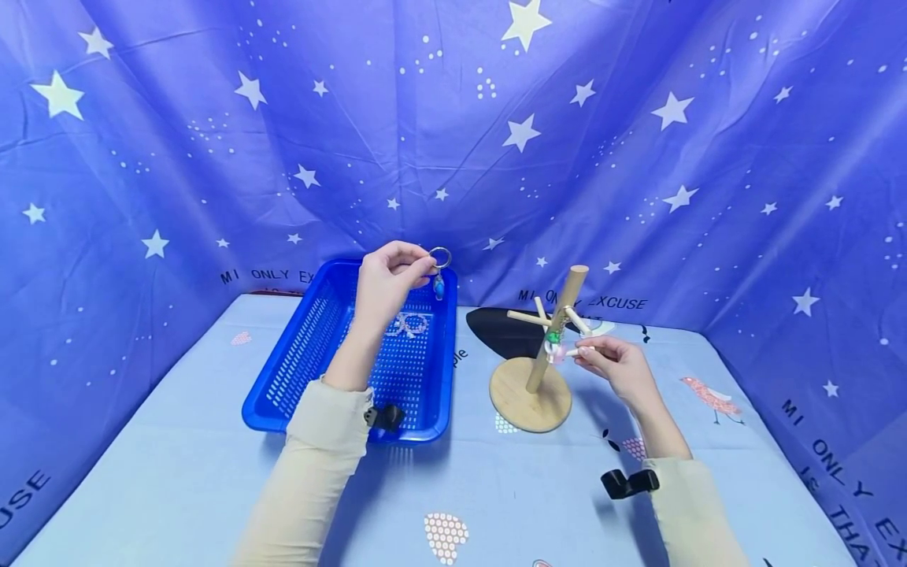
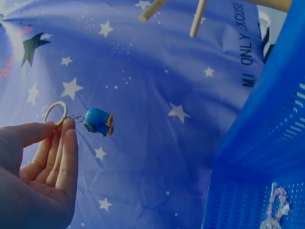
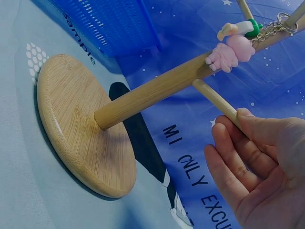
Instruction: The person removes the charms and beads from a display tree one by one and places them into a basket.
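Observation:
My left hand [image 1: 427, 268] is raised over the blue basket [image 1: 303, 346] and pinches the metal ring [image 1: 440, 257] of a keychain, whose blue charm [image 1: 439, 290] dangles below. In the left wrist view the ring [image 2: 55, 110] sits at the fingertips [image 2: 68, 131] and the blue charm [image 2: 98, 121] hangs beside them. My right hand [image 1: 584, 352] pinches the tip of a lower peg [image 3: 217, 100] of the wooden tree stand [image 1: 546, 346]. A pink and green charm [image 3: 231, 52] hangs from another peg by its chain.
Another beaded keychain [image 1: 411, 324] lies on the basket floor, also visible in the left wrist view as the keychain [image 2: 276, 210]. The stand's round base [image 3: 76, 124] rests on the light blue printed cloth. A starry blue curtain encloses the back and both sides.

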Available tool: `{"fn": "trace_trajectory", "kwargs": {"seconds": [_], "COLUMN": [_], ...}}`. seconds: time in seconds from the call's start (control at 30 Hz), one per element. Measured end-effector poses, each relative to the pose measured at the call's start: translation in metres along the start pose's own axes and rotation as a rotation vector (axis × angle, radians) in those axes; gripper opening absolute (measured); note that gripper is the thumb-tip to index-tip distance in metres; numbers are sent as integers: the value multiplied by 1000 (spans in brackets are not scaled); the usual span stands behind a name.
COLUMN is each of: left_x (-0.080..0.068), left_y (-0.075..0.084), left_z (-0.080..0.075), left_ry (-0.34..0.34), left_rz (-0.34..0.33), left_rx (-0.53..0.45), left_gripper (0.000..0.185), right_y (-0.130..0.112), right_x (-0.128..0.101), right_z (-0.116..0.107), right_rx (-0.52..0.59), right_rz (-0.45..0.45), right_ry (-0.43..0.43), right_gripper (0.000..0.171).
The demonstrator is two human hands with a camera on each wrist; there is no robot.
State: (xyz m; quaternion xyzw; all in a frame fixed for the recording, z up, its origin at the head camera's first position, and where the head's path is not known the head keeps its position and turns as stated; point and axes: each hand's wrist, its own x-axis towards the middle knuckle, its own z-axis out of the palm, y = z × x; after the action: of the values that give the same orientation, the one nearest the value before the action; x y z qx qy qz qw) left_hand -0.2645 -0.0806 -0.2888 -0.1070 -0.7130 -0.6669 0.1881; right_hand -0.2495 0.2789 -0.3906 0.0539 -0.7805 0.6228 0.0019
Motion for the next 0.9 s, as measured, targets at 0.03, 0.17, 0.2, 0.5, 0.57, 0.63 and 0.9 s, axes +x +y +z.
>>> {"fn": "trace_trajectory", "kwargs": {"seconds": [0.03, 0.17, 0.2, 0.5, 0.57, 0.63, 0.9], "left_x": [2, 7, 8, 16, 18, 20, 27], "left_y": [-1, -3, -4, -15, -19, -23, -42], "left_z": [-1, -5, -6, -15, -17, -19, -27], "left_ry": [3, 8, 8, 20, 23, 24, 18], "left_rz": [-2, -6, -9, -58, -68, -80, -153], "left_rx": [-1, -18, -19, -3, 8, 14, 27], "left_gripper": [18, 17, 17, 17, 16, 16, 19], "right_y": [0, 1, 1, 0, 0, 0, -1], "right_x": [0, 0, 0, -1, -1, -1, 0], "right_z": [0, 0, 1, 0, 0, 0, 0], "right_rx": [4, 25, 29, 38, 45, 45, 23], "right_rz": [-3, -20, -25, -24, -23, -23, -14], "right_ry": [0, -7, -9, -13, -14, -15, -12], "right_gripper": [25, 19, 18, 18, 19, 21, 28]}}
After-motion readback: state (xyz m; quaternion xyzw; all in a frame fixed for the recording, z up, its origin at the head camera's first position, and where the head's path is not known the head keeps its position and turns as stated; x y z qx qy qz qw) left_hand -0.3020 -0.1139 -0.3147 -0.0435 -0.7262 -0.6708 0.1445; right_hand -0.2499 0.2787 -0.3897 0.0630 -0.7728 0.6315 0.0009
